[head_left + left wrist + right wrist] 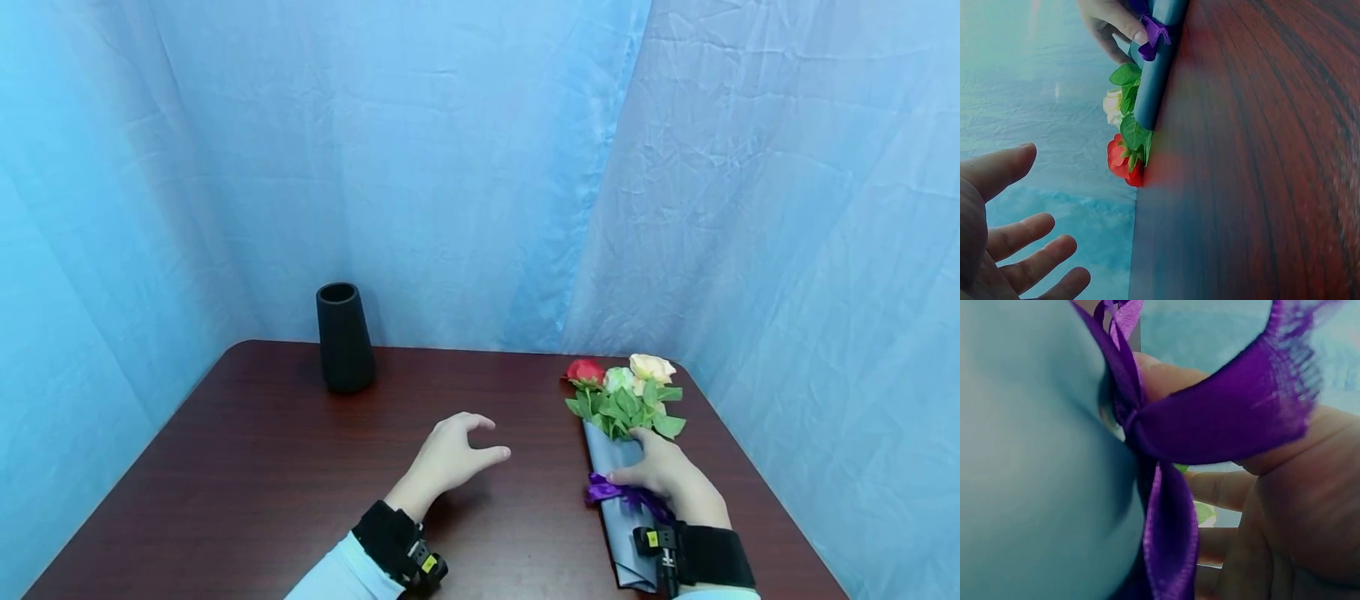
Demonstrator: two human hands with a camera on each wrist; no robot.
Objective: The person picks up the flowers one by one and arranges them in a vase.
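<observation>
Three roses [619, 379], grey wrap [621, 500], purple ribbon [626, 493].

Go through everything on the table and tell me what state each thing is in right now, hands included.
Bouquet: lying on the table, wrapped in grey paper.
Purple ribbon: tied round the wrap.
Black vase: upright, nothing showing in it.
Right hand: grips the bouquet at the ribbon.
Left hand: hovers over the table, fingers loose, holding nothing.
</observation>
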